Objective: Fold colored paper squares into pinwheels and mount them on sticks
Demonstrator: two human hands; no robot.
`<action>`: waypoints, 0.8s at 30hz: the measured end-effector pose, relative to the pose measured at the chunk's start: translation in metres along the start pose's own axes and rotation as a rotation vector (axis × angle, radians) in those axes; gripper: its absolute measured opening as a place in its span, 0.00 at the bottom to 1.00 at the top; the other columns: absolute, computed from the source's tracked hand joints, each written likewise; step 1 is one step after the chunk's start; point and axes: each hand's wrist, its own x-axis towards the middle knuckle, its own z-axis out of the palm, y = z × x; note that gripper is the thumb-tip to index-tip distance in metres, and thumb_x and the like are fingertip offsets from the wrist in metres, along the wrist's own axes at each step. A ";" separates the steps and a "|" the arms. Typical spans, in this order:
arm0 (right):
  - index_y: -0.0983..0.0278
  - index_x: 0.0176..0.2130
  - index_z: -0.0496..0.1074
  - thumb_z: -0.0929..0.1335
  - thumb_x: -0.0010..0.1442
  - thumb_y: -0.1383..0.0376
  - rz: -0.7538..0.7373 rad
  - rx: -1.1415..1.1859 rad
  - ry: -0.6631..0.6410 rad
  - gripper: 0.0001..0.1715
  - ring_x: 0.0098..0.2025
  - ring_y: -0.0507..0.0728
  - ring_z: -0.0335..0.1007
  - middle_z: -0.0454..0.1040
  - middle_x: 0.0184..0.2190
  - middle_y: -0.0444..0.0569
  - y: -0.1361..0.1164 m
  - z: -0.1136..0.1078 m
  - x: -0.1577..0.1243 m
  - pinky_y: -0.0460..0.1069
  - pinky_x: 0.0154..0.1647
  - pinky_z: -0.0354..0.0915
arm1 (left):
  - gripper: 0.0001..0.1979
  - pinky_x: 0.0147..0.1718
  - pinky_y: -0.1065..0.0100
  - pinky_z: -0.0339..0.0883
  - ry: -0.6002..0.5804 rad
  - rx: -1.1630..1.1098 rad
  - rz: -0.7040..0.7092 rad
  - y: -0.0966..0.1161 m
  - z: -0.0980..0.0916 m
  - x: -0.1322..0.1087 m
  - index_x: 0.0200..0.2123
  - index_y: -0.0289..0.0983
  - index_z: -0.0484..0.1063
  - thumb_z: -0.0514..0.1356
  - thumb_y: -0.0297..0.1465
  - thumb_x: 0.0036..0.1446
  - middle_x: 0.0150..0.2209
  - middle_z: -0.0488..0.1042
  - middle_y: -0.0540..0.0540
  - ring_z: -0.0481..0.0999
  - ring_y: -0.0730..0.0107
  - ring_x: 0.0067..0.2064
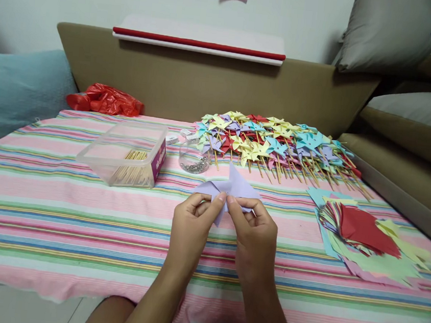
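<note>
Between both hands is a lavender paper pinwheel (245, 188), its blades partly folded in toward the middle. My left hand (196, 218) pinches the paper between thumb and fingers on its left side. Opposite it, my right hand (252, 227) pinches the right side, and the two thumb tips nearly meet near the centre. The fingers behind the paper are partly hidden. Just beyond the hands stands a round clear container (194, 160) with small metal pins. To its left, a clear plastic box (96, 155) holds many thin wooden sticks (133, 168).
A big pile of finished pinwheels on sticks (275, 142) lies at the back right. Cut coloured paper sheets (369, 234) are stacked at the right. A red plastic bag (110, 100) sits at the back left. Everything rests on a striped cloth (60, 207).
</note>
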 end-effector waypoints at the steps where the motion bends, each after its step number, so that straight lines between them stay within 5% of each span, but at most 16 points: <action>1: 0.64 0.30 0.76 0.79 0.48 0.56 -0.006 0.009 0.005 0.16 0.34 0.55 0.77 0.78 0.31 0.47 0.000 0.001 0.000 0.48 0.34 0.71 | 0.18 0.25 0.74 0.55 0.002 0.007 0.005 0.000 0.000 0.000 0.24 0.34 0.70 0.70 0.40 0.51 0.21 0.62 0.54 0.59 0.78 0.26; 17: 0.63 0.33 0.75 0.77 0.51 0.59 -0.112 -0.043 0.001 0.13 0.38 0.57 0.75 0.74 0.35 0.48 0.000 0.003 -0.001 0.51 0.38 0.72 | 0.20 0.22 0.73 0.49 0.003 0.132 0.115 0.002 -0.001 0.001 0.23 0.37 0.62 0.67 0.40 0.56 0.21 0.55 0.56 0.54 0.78 0.24; 22: 0.54 0.59 0.61 0.80 0.43 0.63 -0.238 -0.083 0.055 0.48 0.50 0.60 0.73 0.67 0.57 0.54 -0.005 -0.007 0.008 0.57 0.51 0.71 | 0.19 0.25 0.71 0.53 -0.063 0.272 0.189 0.005 -0.012 0.007 0.23 0.37 0.63 0.65 0.40 0.58 0.24 0.58 0.54 0.58 0.76 0.27; 24: 0.56 0.57 0.66 0.80 0.44 0.61 -0.218 -0.174 -0.028 0.43 0.54 0.63 0.70 0.67 0.58 0.55 -0.008 -0.017 0.014 0.59 0.53 0.70 | 0.19 0.27 0.70 0.54 -0.131 0.358 0.234 0.008 -0.019 0.010 0.23 0.37 0.63 0.65 0.40 0.59 0.25 0.59 0.53 0.59 0.74 0.28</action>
